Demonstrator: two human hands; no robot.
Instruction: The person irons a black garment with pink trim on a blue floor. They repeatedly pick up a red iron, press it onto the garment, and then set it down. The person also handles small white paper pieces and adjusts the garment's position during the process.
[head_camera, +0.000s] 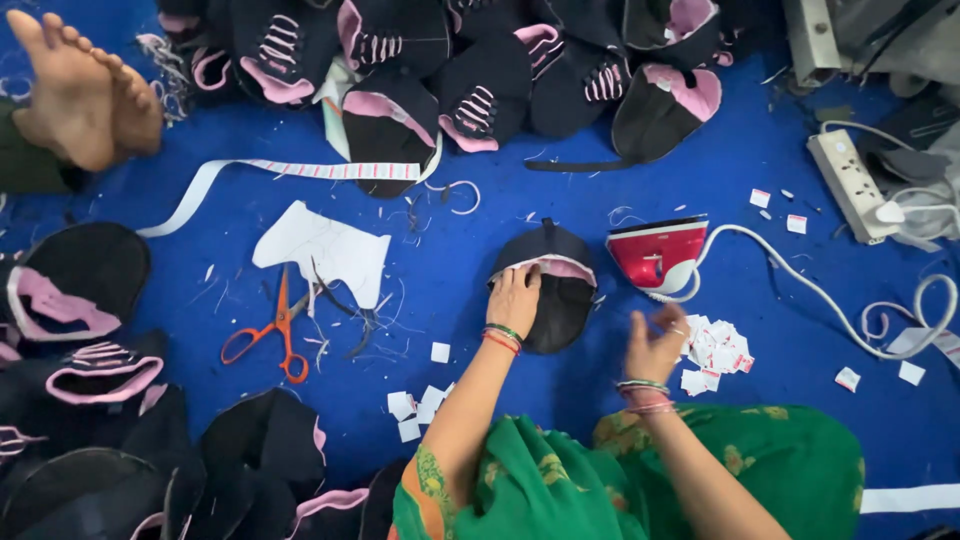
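My left hand presses flat on a black shoe upper with pink lining lying on the blue floor covering. My right hand hovers just right of it, fingers pinched on what looks like a small white paper tag, above a pile of white tags. A red and white clothes iron stands just beyond the right hand. Both wrists wear bangles.
Orange-handled scissors and a white paper pattern lie to the left. Heaps of black and pink shoe uppers line the far edge and left side. A white power strip with cords sits right. Another person's bare feet rest top left.
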